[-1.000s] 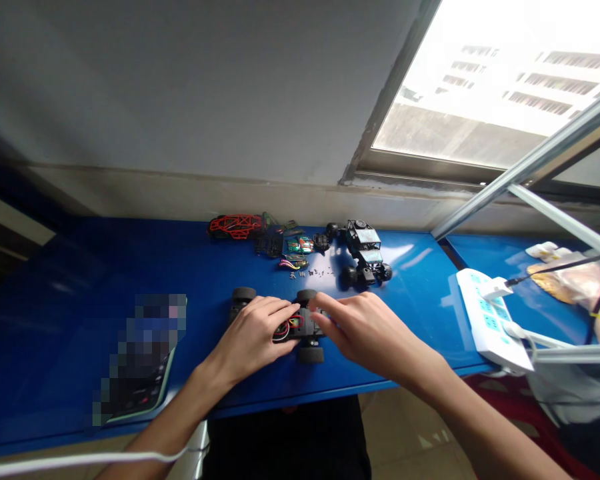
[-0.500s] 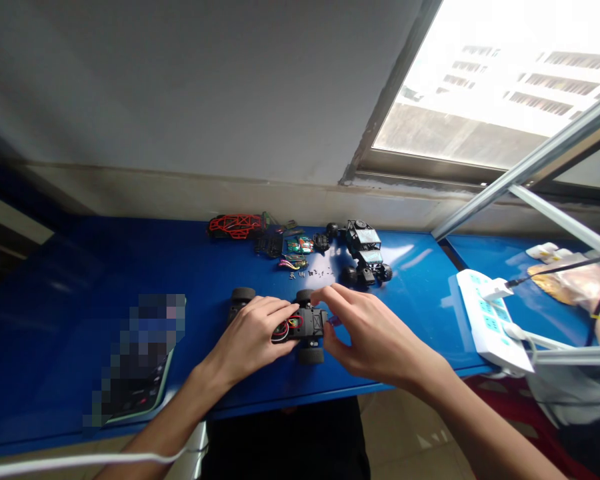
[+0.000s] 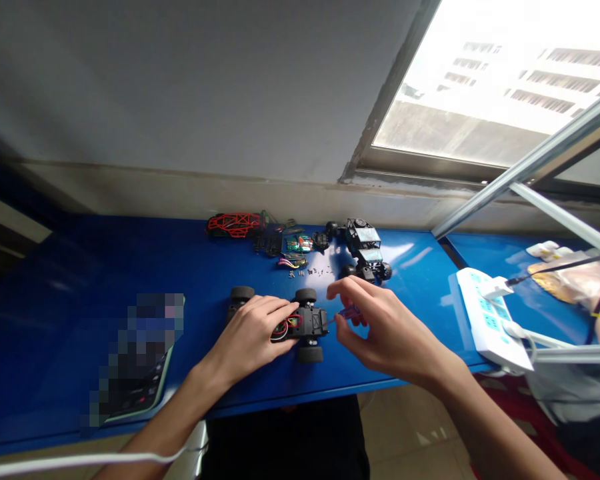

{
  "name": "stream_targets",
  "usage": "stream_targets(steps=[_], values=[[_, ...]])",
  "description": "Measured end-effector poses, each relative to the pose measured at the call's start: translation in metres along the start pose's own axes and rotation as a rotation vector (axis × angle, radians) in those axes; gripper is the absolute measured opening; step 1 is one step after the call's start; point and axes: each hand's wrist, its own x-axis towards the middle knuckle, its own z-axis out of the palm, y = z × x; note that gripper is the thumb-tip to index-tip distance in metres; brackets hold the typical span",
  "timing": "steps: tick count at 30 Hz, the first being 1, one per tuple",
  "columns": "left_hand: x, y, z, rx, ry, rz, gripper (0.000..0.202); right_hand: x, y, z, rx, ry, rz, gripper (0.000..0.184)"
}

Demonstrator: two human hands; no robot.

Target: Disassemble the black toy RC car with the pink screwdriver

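Wrapped over the middle of a black toy car chassis point(image 3: 313, 323), my left hand point(image 3: 257, 330) holds it down on the blue table. Red and white wires show in the chassis beside my fingertips, and its wheels stick out at both sides. My right hand point(image 3: 375, 327) is closed on a small screwdriver point(image 3: 349, 312) with a purple-blue handle. The thin shaft points left at the end of the chassis, with the tip close to it; whether they touch I cannot tell.
Behind lie a red-framed car body point(image 3: 235, 225), a green car shell point(image 3: 300, 243), several loose screws point(image 3: 320, 272) and a black toy truck point(image 3: 365, 247). A phone point(image 3: 140, 360) rests at left, a white power strip point(image 3: 493, 320) at right. A metal frame point(image 3: 510, 177) crosses the right side.
My right hand has moved a little right, away from the chassis end, and more of the screwdriver shows. My left hand and the chassis have stayed in place.
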Motion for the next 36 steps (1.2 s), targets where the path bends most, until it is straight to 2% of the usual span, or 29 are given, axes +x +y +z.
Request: stream_targets(steps=[9,17,23,28,32,36], values=[[0.004,0.003,-0.003,0.015,-0.035,-0.005,0.058,-0.009,0.014,0.005,0.066,0.077,0.042,0.021],[0.015,0.002,-0.001,-0.090,-0.091,0.052,0.058,-0.014,0.020,0.004,0.105,0.205,0.065,0.016],[0.009,-0.004,0.004,-0.143,-0.007,0.112,0.052,-0.019,0.027,0.012,0.179,0.368,0.139,0.004],[0.009,-0.004,0.002,-0.104,0.044,0.185,0.038,-0.021,0.033,0.025,0.269,0.485,0.187,0.007],[0.010,-0.003,0.000,-0.094,0.053,0.182,0.034,-0.021,0.039,0.028,0.443,0.571,0.241,0.010],[0.011,0.003,-0.007,-0.175,0.075,0.133,0.036,-0.016,0.044,0.026,0.588,0.778,0.271,0.015]])
